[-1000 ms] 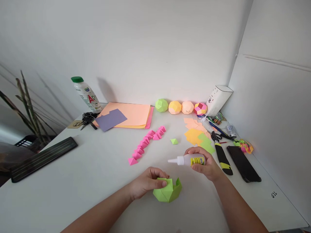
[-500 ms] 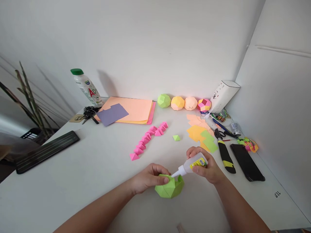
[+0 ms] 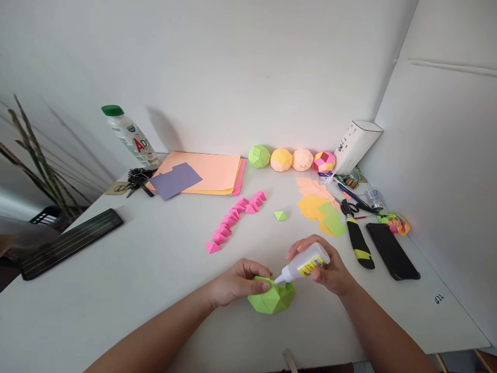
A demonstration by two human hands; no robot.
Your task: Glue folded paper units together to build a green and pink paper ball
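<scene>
My left hand [image 3: 241, 282] pinches the rim of a green faceted paper ball [image 3: 272, 300] between thumb and fingers. The ball has a gap in its upper right side. In my right hand [image 3: 328, 267] is a white glue bottle [image 3: 306, 261] with a yellow label, tilted so its nozzle points down-left at the ball's upper edge. The nozzle tip is at the paper near my left thumb; whether glue comes out is too small to tell. Beyond the hands lies a small green paper pyramid [image 3: 280, 215], with a row of pink paper pyramids [image 3: 231, 217] to its left.
Several finished paper balls [image 3: 281, 160] line the wall. Coloured sheets [image 3: 209, 171] lie at back left beside a white bottle [image 3: 132, 137] and keys [image 3: 140, 181]. Paper pieces [image 3: 312, 207], a utility knife [image 3: 359, 243] and a black phone [image 3: 392, 251] are on the right.
The view has shifted slightly. The glue bottle is tilted a little differently, its nozzle still at the green ball's edge. My left hand keeps its hold.
</scene>
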